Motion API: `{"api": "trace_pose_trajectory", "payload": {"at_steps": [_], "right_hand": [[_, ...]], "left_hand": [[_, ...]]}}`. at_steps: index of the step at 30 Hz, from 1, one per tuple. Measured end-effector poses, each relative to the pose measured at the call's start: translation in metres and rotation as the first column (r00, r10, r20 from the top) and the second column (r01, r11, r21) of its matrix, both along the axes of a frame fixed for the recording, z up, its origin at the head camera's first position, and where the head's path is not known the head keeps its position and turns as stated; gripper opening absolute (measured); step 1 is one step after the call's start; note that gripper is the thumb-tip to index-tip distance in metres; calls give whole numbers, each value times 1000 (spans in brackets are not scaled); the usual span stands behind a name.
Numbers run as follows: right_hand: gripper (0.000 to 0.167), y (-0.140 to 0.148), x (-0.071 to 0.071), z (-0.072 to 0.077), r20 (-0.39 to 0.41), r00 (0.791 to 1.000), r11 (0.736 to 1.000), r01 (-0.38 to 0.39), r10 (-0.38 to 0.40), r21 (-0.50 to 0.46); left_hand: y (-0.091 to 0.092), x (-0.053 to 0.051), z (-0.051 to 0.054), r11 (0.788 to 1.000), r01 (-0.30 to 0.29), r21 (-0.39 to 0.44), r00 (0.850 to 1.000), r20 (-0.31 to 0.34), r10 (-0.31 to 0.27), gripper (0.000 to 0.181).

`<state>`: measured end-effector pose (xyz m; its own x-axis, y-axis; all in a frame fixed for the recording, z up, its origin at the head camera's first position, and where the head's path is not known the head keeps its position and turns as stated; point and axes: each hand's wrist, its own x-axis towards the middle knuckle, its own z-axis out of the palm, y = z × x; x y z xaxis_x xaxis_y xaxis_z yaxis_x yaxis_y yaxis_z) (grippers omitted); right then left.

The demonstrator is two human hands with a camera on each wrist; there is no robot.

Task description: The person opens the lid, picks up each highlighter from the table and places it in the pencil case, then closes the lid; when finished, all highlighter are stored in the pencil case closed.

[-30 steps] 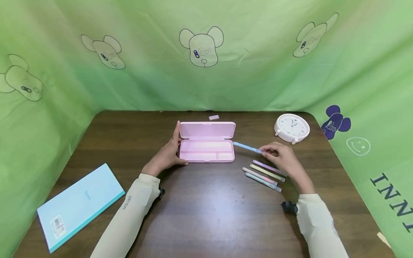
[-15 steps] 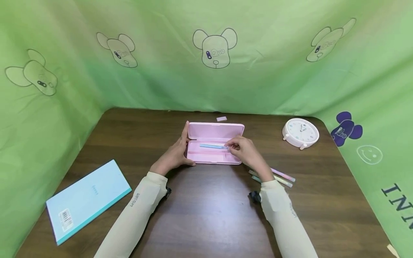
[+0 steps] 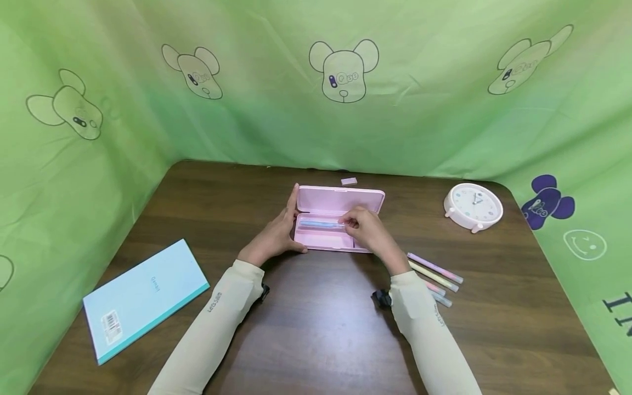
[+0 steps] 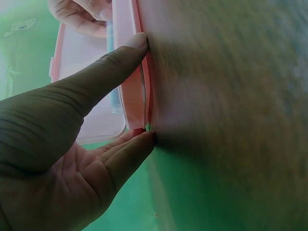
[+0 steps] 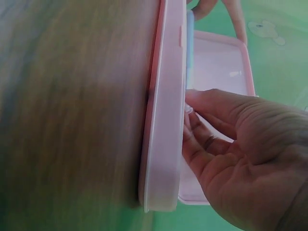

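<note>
An opened pink pencil case (image 3: 323, 198) lies on the table, lid raised at the back. My left hand (image 3: 272, 235) holds its left end, the thumb (image 4: 115, 60) at the front wall and the other fingers around the side and lid edge. A light blue pen (image 3: 318, 224) lies lengthwise in the rear compartment. My right hand (image 3: 367, 229) pinches the pen's right end between thumb and fingertips, low inside the case. In the right wrist view, the pen (image 5: 190, 53) runs along behind the front wall. The case's right end is partly hidden by this hand.
Several pens (image 3: 434, 267) lie side by side, partly behind my right forearm. A pink eraser (image 3: 348, 181) sits behind the case. At the back right stands a white clock (image 3: 473, 206); a light blue notebook (image 3: 145, 299) lies at the left.
My right hand has carried the blue pen leftward from beside the case into its rear compartment and lowered it there. The left hand keeps its hold; the head view has shifted slightly.
</note>
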<state>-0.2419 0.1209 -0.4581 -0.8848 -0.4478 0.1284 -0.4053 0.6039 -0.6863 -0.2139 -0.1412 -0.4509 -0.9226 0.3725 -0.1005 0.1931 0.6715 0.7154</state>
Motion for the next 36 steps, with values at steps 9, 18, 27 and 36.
{"api": "trace_pose_trajectory", "payload": {"at_steps": [9, 18, 27, 36], "right_hand": [[19, 8, 5, 4, -16, 1000, 1000, -12, 12, 14], [23, 73, 33, 10, -49, 995, 996, 90, -89, 9], [26, 162, 72, 8, -61, 980, 976, 194, -189, 94], [24, 232, 105, 4, 19, 974, 967, 221, -225, 126]], "left_hand": [[1, 0, -1, 1000, 1, 15, 1000, -14, -1, 153], [2, 0, -2, 1000, 9, 15, 1000, -14, -9, 154], [-2, 2, -3, 1000, 8, 7, 1000, -9, -8, 154], [0, 0, -3, 1000, 8, -2, 1000, -13, -8, 154]]}}
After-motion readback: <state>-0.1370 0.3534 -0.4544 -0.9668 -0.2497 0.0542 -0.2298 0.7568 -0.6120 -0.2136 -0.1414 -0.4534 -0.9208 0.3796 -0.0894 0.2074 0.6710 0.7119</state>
